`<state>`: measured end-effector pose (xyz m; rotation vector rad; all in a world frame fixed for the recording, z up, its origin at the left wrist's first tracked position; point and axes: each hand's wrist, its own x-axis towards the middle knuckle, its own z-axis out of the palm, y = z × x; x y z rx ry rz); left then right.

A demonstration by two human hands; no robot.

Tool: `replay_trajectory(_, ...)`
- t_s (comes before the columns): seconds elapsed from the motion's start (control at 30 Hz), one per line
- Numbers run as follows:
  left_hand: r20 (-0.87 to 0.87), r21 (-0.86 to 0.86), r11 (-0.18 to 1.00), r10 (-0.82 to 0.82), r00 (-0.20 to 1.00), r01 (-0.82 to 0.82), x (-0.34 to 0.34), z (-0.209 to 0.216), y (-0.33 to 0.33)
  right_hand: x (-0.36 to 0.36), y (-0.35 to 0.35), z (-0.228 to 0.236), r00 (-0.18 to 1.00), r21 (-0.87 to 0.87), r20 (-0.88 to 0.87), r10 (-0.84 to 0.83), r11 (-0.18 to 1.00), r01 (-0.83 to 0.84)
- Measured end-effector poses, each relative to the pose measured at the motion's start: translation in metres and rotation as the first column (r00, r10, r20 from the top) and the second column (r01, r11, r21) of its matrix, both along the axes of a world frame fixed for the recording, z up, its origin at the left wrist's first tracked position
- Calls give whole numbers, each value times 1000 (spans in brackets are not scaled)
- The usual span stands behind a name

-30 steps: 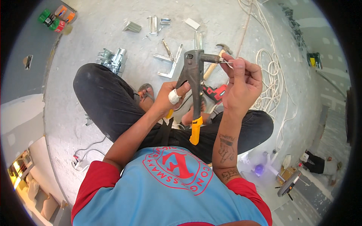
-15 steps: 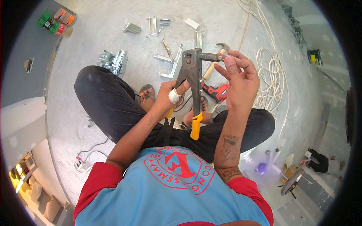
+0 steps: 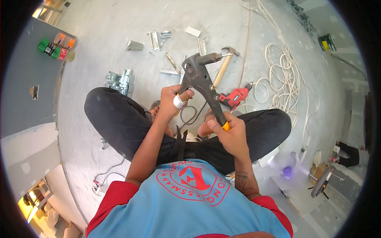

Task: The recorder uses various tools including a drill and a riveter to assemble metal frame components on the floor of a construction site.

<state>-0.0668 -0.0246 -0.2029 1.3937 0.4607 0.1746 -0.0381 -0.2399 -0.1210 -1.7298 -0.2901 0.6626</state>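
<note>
I hold a dark hand riveter point(image 3: 203, 80) above my crossed legs, its nose pointing to the right. A thin silver rivet point(image 3: 227, 54) sticks out of the nose. My left hand point(image 3: 170, 102), with white tape round the thumb, is closed on the riveter just below its head; part of the handle there is hidden. My right hand point(image 3: 234, 135) wraps the yellow end of the other handle. The two handles stand apart. Beyond the riveter a claw hammer point(image 3: 221, 73) with a wooden handle lies on the floor, with a red power drill point(image 3: 237, 96) nearer my right knee.
Cut metal channel pieces point(image 3: 154, 40) lie scattered on the grey floor point(image 3: 111, 23) ahead. Stacked metal brackets point(image 3: 119, 80) sit beyond my left knee. A coiled white cable point(image 3: 283, 71) spreads at the right. Bottles point(image 3: 51, 48) stand by the left wall.
My right hand has left the riveter's nose and moved down onto the yellow handle. The handles have spread wider, and the riveter has tilted. The rivet now shows in the nose.
</note>
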Motion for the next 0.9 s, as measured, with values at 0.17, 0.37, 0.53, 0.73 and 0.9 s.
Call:
replay_trajectory(0.17,-51,12,993,-117,992,118,1,0,-14,5,2,9,986,-52,-137,-96,995,90)
replay_trajectory(0.37,227,-210,969,-78,971,127,37,-20,-71,41,-8,9,887,27,57,-457,889,457)
replay_trajectory(0.53,-602,-405,694,288,745,-595,91,-136,-3,124,-110,75,664,204,393,-636,764,612)
replay_trajectory(0.73,-868,-209,467,316,383,-859,79,-283,-5,242,-244,-4,659,-279,598,-455,653,704)
replay_trajectory(0.9,-660,76,851,434,613,-520,50,-346,14,235,-286,-197,639,-626,722,-266,144,767)
